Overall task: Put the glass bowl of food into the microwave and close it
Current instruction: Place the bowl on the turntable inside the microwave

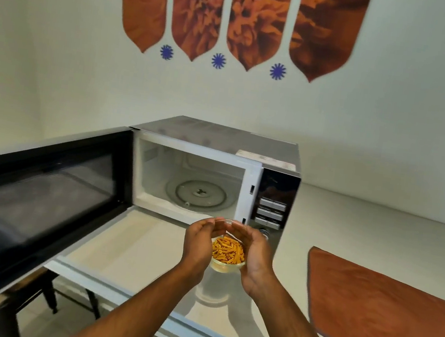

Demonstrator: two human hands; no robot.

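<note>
A small glass bowl (pixel 227 265) filled with orange stick-shaped snacks is held above the white counter, just in front of the microwave (pixel 273 158). My left hand (pixel 198 243) cups its left side and my right hand (pixel 252 254) cups its right side, fingertips nearly meeting over the far rim. The microwave's black door (pixel 38 200) stands swung wide open to the left. Inside the white cavity lies the bare glass turntable (pixel 200 195). The control panel (pixel 274 203) is on the right of the opening.
An orange-brown cloth (pixel 383 316) lies flat on the white counter (pixel 131 249) to the right. The counter's front edge runs below my forearms. A dark stool or table frame (pixel 49 295) shows under the open door. Orange wall decorations hang behind.
</note>
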